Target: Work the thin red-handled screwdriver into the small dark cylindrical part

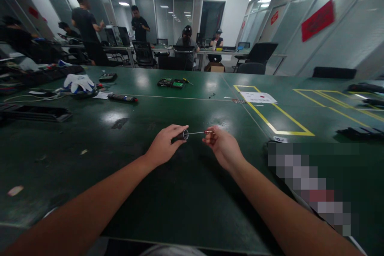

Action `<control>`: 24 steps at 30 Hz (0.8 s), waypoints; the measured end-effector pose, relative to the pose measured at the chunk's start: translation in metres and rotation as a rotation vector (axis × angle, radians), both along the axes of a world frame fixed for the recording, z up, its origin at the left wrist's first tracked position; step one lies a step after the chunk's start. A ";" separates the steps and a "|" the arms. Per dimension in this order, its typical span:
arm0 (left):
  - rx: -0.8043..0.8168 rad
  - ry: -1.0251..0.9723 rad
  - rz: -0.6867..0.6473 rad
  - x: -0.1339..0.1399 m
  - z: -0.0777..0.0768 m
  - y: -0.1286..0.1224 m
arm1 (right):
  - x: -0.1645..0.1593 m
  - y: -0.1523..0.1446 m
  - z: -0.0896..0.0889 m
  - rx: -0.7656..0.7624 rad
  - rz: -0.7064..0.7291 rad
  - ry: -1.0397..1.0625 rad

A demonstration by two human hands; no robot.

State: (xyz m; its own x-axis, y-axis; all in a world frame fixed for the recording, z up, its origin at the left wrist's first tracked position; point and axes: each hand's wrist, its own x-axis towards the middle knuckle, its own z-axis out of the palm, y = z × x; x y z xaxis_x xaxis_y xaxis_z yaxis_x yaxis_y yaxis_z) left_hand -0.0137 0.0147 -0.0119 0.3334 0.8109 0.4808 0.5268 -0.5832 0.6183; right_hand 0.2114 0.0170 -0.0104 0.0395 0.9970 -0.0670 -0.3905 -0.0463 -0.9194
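My left hand (164,145) is closed around a short dark cylinder (183,135) with a pale ring at its end, held just above the green table (180,192). My right hand (221,145) pinches the red-handled end of a thin metal rod (196,132). The rod's tip points into the open end of the cylinder. Both hands sit close together at the middle of the table, forearms stretched out from the near edge.
White gloves (78,82) and cables lie at the far left, green circuit boards (171,83) at the far centre, a black tray (36,113) on the left. Yellow tape outlines (270,122) with a white paper (258,97) lie to the right. Several people work at desks behind.
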 end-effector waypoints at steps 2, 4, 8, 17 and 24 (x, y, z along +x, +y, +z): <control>-0.030 0.041 0.000 0.000 0.003 0.002 | 0.005 0.005 0.000 -0.071 -0.038 0.067; -0.103 0.063 0.007 -0.001 0.004 0.002 | 0.008 0.008 0.000 -0.050 -0.106 0.049; -0.173 0.075 -0.009 -0.001 0.003 0.000 | 0.008 0.007 -0.002 0.032 -0.169 -0.084; -0.163 0.021 0.004 0.001 0.003 -0.003 | 0.001 0.003 -0.004 0.212 -0.143 -0.329; -0.160 0.010 0.012 0.000 0.002 -0.004 | -0.002 -0.005 0.003 0.262 -0.113 -0.387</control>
State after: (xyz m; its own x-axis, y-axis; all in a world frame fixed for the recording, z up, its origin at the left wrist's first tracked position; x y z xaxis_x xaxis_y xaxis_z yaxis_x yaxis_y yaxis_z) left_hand -0.0139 0.0111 -0.0104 0.3268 0.8812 0.3417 0.5397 -0.4708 0.6979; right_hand 0.2094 0.0123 -0.0069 0.1210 0.9665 0.2264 -0.0070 0.2289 -0.9734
